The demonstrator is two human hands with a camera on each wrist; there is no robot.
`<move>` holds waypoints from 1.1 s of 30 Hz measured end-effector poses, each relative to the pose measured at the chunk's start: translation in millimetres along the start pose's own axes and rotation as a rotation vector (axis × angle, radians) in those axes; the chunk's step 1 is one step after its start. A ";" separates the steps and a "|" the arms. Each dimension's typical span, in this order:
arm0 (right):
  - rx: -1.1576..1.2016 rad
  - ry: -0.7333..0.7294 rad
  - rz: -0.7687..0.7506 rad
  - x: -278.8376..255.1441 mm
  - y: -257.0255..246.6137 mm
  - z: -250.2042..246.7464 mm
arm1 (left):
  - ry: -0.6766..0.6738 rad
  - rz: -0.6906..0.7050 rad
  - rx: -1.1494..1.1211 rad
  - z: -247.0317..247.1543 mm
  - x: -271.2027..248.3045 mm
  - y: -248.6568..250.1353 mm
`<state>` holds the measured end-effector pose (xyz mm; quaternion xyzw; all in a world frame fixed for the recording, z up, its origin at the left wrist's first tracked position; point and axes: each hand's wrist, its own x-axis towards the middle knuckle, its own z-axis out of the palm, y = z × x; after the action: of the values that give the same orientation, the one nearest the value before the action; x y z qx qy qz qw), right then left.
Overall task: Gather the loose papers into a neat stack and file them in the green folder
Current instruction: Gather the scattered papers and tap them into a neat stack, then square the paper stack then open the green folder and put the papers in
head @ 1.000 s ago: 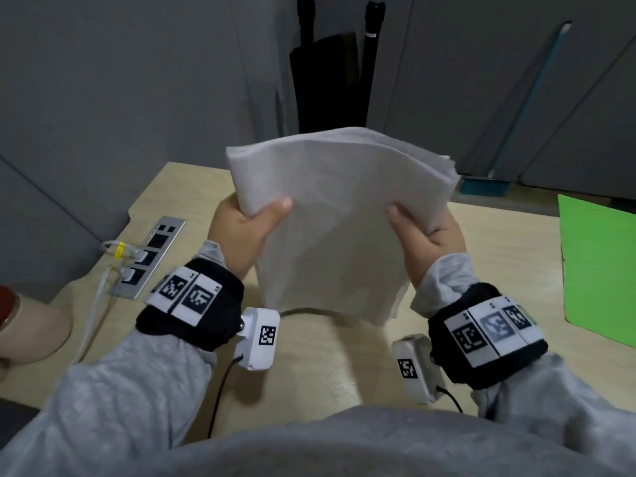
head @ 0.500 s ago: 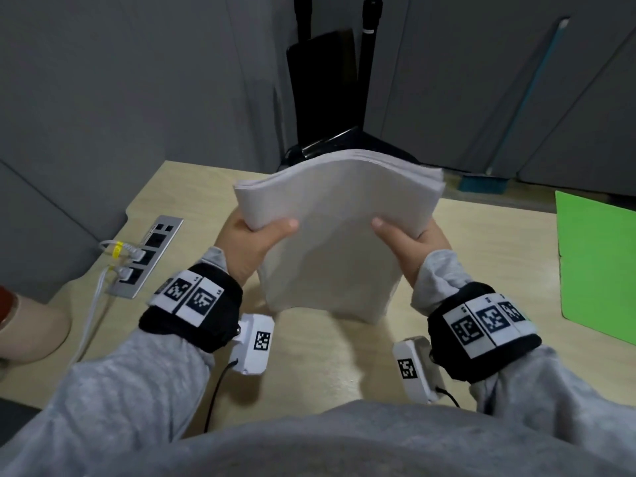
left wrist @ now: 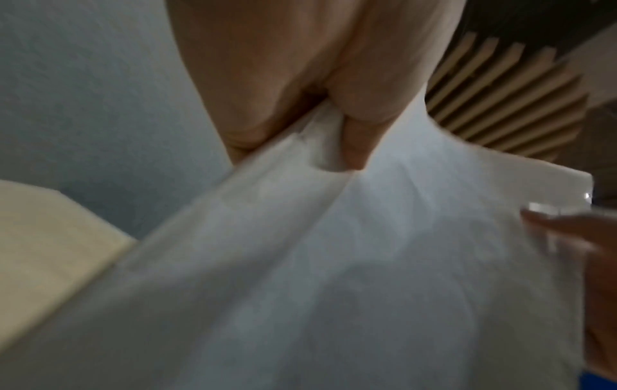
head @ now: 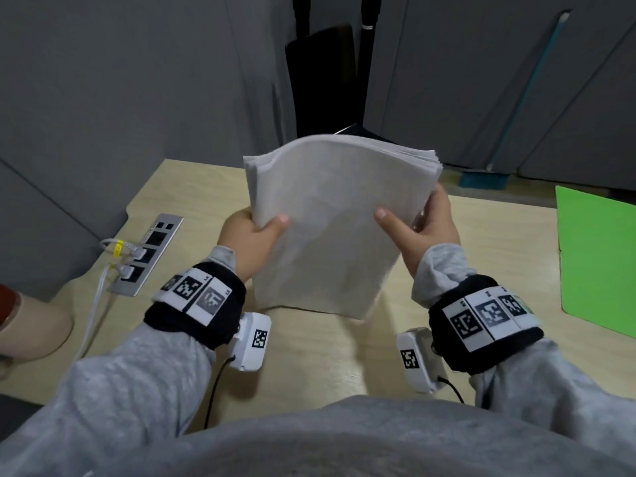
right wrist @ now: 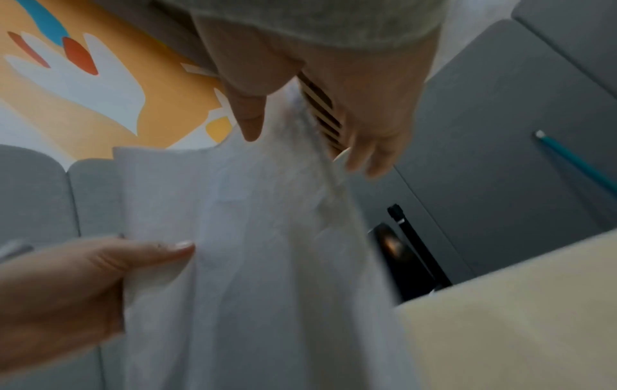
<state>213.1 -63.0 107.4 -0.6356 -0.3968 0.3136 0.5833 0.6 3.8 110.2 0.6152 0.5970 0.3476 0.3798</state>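
A thick stack of white papers (head: pixel 330 228) stands upright on its lower edge on the wooden desk (head: pixel 192 187), top curved away from me. My left hand (head: pixel 254 232) grips its left side, thumb on the front sheet; the left wrist view shows that thumb pressed into the papers (left wrist: pixel 333 264). My right hand (head: pixel 416 228) holds the right side, thumb in front and fingers behind; the right wrist view shows the papers (right wrist: pixel 260 237) between thumb and fingers. The green folder (head: pixel 599 256) lies flat at the desk's right edge, apart from both hands.
A metal socket panel (head: pixel 146 256) with white cables plugged in sits at the desk's left. Grey partition walls close in the far and left sides. A black stand (head: pixel 323 77) and a blue-handled broom (head: pixel 526 84) lean behind the desk.
The stack dropped toward the desk, then came up more upright with its edges evened. My right hand slid to the stack's right edge.
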 end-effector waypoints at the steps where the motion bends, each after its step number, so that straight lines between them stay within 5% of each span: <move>1: -0.050 0.049 -0.032 3.3 0.1 -2.6 | 0.021 0.041 0.038 -4.5 2.0 3.5; 4: -0.345 0.116 -0.222 8.9 -5.2 -9.3 | 0.016 0.284 0.257 -16.2 2.2 18.1; 7: -0.560 -0.031 -0.459 7.3 -18.1 -6.8 | -0.143 0.578 0.566 -19.7 0.3 31.2; 10: -0.610 -0.193 -0.481 4.4 -26.5 -1.9 | -0.272 0.667 0.666 -13.7 0.3 34.1; 13: -0.404 -0.259 -0.200 -0.2 -26.9 -1.4 | -0.177 0.595 0.542 -11.2 8.1 21.6; 18: -0.103 -0.107 0.065 7.7 -9.8 -12.3 | 0.288 0.257 0.400 -29.5 33.9 -21.9; 24: 0.124 -0.078 0.136 9.4 1.4 -24.9 | 0.130 -0.167 -0.206 -37.7 39.6 -54.3; 33: 0.128 0.004 0.179 4.5 29.9 -15.2 | 0.064 0.005 -0.358 -8.7 35.9 -57.2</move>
<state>232.5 -66.8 79.9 -0.6304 -0.3165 0.3880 0.5931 -32.4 40.0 62.9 0.5278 0.5357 0.4688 0.4633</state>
